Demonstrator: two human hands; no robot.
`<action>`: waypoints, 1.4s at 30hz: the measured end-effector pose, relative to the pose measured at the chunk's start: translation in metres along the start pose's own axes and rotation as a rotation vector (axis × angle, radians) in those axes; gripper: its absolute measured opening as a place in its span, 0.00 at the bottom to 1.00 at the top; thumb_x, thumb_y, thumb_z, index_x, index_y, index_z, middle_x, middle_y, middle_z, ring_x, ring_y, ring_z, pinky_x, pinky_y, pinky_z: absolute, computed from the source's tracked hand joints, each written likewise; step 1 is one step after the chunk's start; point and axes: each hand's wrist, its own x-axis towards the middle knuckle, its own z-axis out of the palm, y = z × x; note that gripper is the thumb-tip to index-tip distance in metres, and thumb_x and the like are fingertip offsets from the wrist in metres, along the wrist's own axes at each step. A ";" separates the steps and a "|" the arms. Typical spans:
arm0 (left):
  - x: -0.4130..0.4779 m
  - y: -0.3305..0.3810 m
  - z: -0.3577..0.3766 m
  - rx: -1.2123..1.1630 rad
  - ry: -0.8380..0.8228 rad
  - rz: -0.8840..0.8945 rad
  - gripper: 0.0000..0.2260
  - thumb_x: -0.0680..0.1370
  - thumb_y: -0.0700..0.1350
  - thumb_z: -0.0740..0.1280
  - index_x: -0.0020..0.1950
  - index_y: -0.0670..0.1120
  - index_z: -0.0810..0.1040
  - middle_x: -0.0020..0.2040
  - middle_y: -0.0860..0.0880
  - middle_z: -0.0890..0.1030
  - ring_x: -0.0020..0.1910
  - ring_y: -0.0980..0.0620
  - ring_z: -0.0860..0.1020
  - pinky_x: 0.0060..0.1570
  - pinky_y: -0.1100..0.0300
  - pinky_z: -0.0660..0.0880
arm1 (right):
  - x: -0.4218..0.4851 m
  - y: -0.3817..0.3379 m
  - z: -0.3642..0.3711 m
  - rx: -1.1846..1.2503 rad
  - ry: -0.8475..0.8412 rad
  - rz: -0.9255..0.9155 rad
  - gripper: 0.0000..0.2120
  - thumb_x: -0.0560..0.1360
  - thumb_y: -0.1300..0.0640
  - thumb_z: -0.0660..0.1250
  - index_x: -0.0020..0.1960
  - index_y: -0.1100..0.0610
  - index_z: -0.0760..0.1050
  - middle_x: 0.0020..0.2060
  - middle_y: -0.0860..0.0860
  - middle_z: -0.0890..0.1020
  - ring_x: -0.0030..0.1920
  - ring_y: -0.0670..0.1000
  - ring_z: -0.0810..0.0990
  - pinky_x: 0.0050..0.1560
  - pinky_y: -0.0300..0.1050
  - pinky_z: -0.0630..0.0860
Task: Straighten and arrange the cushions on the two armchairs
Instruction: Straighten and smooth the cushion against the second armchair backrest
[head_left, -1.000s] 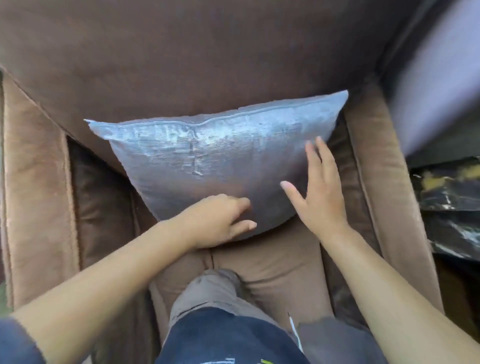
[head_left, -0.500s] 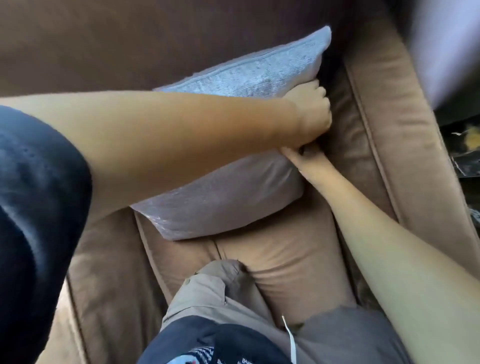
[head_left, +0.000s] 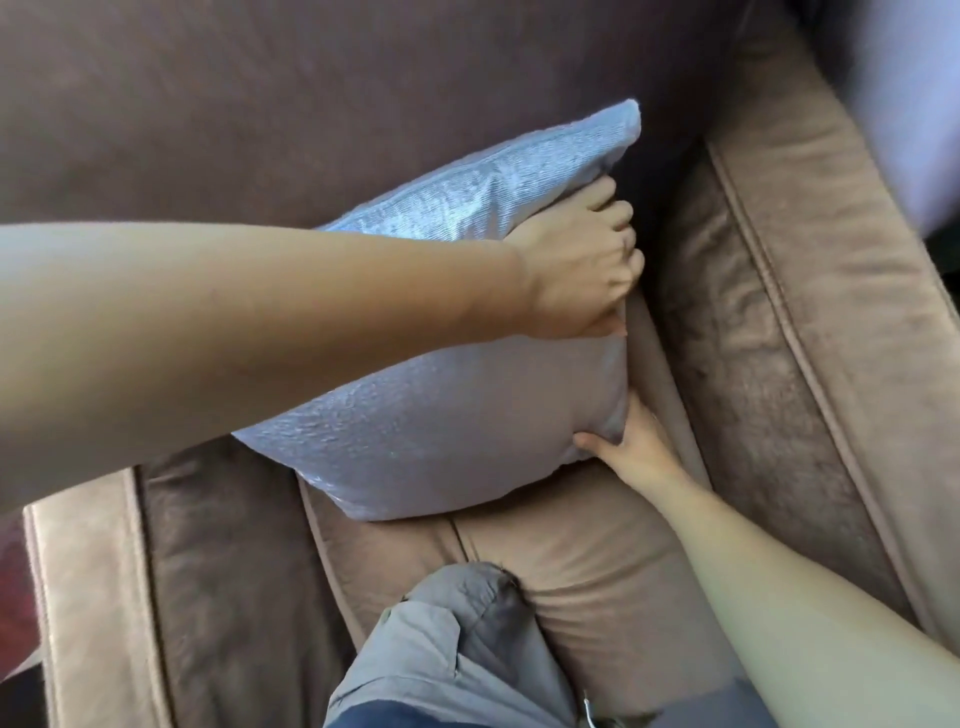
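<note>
Silvery-blue ribbed cushion (head_left: 457, 395): stands tilted on the seat cushion (head_left: 597, 561) of a brown armchair (head_left: 810, 364), its back against the dark brown backrest (head_left: 311, 104), its right edge near the right armrest (head_left: 852, 291). Left hand (head_left: 576, 260): reaches across from the left, fingers curled over the cushion's right edge near the upper corner, gripping the fabric. Right hand (head_left: 636, 441): at the cushion's lower right corner, thumb on the front face, fingers hidden behind, pinching that corner. Left armrest (head_left: 88, 597): tan, at the lower left. Knee in grey trousers (head_left: 457, 639): pressed against the seat's front edge.
</note>
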 end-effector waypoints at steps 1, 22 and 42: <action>-0.001 0.001 0.002 -0.021 0.079 0.010 0.29 0.76 0.61 0.48 0.49 0.40 0.78 0.44 0.43 0.81 0.47 0.42 0.77 0.59 0.47 0.70 | -0.001 0.002 0.003 -0.035 0.024 0.000 0.39 0.62 0.38 0.78 0.65 0.56 0.68 0.62 0.55 0.78 0.65 0.58 0.75 0.61 0.57 0.74; -0.231 0.018 0.044 -0.420 0.245 -0.798 0.40 0.76 0.70 0.58 0.76 0.41 0.64 0.71 0.41 0.72 0.70 0.40 0.71 0.71 0.40 0.63 | -0.098 -0.251 -0.047 -0.823 0.324 -0.913 0.45 0.70 0.42 0.72 0.78 0.59 0.57 0.78 0.56 0.59 0.79 0.58 0.55 0.76 0.63 0.55; -0.339 0.009 0.067 -1.080 0.387 -1.318 0.18 0.73 0.59 0.72 0.57 0.49 0.78 0.49 0.54 0.78 0.48 0.55 0.76 0.49 0.59 0.72 | -0.040 -0.258 -0.142 -0.353 0.261 -0.509 0.33 0.71 0.41 0.72 0.71 0.51 0.68 0.67 0.50 0.68 0.64 0.49 0.69 0.67 0.45 0.65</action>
